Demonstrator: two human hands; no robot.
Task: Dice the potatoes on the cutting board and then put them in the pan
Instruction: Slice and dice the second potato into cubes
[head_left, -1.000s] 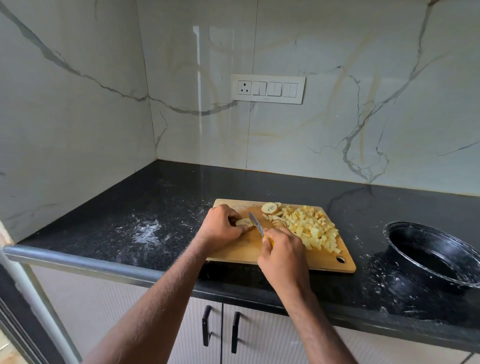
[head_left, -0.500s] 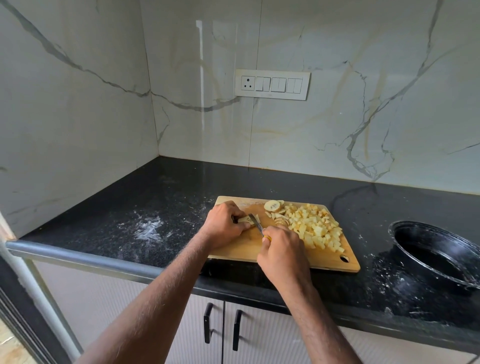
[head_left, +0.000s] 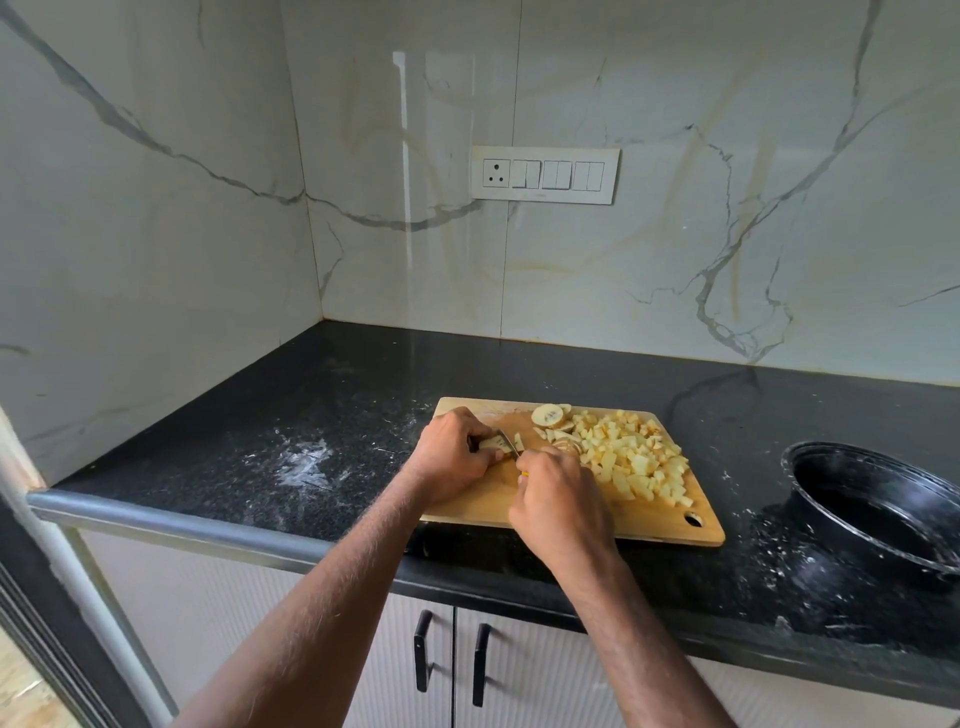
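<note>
Low in the frame, two black cabinet handles under the dark countertop. At centre, right hand clenched around a knife, blade down in a potato piece pinched under the curled fingers of the left hand. On the wooden cutting board, diced potatoes heaped right of the hands, round slices at the far edge. At right, well apart from the board, black pan. On the marble wall behind, a switch panel.

home kitchen, black countertop, marble backsplash
</note>
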